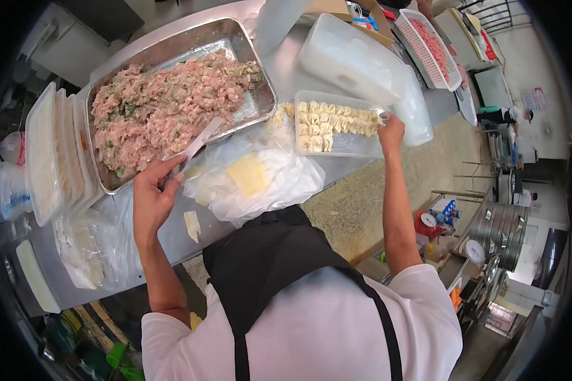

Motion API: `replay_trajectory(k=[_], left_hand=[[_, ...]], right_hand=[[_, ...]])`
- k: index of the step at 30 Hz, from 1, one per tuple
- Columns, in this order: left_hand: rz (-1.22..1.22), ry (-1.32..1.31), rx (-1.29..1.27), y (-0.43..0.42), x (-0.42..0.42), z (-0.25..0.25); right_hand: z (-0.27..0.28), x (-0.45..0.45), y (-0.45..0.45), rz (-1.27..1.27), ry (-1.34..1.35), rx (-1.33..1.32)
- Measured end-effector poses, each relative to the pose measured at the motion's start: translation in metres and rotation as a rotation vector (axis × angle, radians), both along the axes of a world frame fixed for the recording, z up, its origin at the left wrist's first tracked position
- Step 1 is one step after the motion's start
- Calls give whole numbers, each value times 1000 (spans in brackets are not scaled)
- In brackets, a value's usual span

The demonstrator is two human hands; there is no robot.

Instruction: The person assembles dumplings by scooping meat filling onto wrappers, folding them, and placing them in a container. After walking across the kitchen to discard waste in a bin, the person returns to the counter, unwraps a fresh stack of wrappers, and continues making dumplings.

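My left hand (pixel 159 193) is closed round the end of a flat, pale spatula (pixel 203 136), whose blade lies over the near edge of a metal tray (pixel 270 105) of minced meat (pixel 165 105). At the right end of a clear plastic box (pixel 343 149), my right hand (pixel 391 132) has its fingers closed at the corner, touching a dumpling or the box rim; which one is hidden. Rows of folded dumplings (pixel 314 120) fill part of that box. Between my hands, yellowish wrappers (pixel 248 174) rest on a crumpled white plastic bag (pixel 286 190).
Stacked plastic boxes (pixel 44 152) stand at the left, beside a clear bag (pixel 86 247). Large translucent containers (pixel 349 57) sit behind the dumpling box. A white basket (pixel 429 51) of pink meat is at the back right. One wrapper scrap (pixel 192 227) lies near the front edge.
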State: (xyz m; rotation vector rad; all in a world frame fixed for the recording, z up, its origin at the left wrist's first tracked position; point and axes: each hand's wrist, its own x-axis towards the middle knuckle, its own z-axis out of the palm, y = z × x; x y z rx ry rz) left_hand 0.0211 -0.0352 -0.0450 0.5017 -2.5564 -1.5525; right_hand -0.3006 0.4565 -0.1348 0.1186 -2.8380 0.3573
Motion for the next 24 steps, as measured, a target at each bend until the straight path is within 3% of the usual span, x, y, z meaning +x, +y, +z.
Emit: replay_trajectory(k=[5,8,10,13,16,18,21,24], left_hand=[[16,58,-22,-4,6,-13],[57,6,-67,-3,8,-13],[96,-11,1,2,9,-13],[114,17,81,7,9,-18],[110,-44,98,9,11,-8],[117,-52,35,6,14,-5],[169,-45,-5,-6,21,1],[98,-13,-242,-24,22,12]], right_hand=[[21,20,-26,149,87,-87],[44,65,-85,281,-58,-411],[47,102,-125,520,-141,-451],[37,159,-181,747,-530,-554],[8,192,-223,1040,-489,-413],[-6,203,-238,1088,-459,-209],[-20,195,-242,1016,-543,-159],[-26,179,-233,980,-663,-325]])
